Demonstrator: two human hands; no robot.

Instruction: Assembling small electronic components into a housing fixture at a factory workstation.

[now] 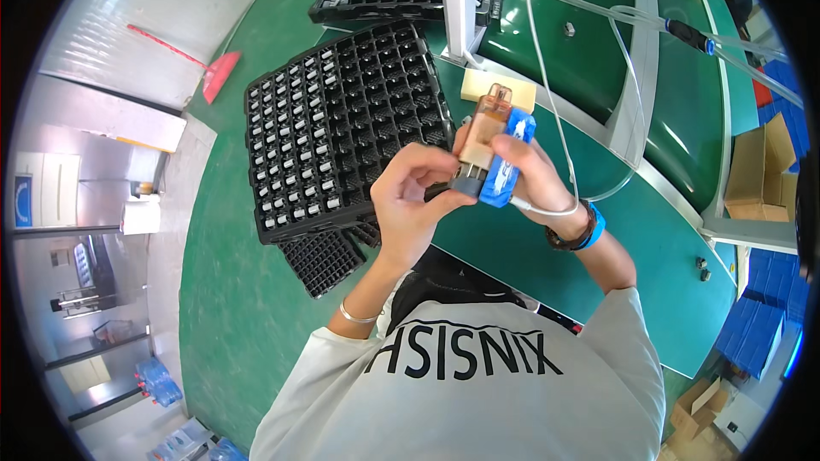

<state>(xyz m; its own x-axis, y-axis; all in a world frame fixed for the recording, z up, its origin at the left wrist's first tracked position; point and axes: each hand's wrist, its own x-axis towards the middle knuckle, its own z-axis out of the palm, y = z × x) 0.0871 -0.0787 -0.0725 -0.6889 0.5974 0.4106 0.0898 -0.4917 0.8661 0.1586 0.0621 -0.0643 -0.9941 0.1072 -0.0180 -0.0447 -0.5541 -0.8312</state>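
Both of my hands meet over the green bench around a small see-through amber device with a narrowed top and a dark base. It stands tilted, its top pointing away from me. My right hand grips it from the right, together with a blue block with white markings lying along its side. A thin white cable or tube runs past this hand's wrist. My left hand pinches the dark base between thumb and fingers. Left of the device, a large black tray has small whitish cylindrical parts in its left-hand columns.
Behind the device lies a pale yellow block. A far black tray holds many grey parts. A white post and hanging clear tubes border the green conveyor belt. A smaller black tray sits below the large one. Cardboard boxes stand right.
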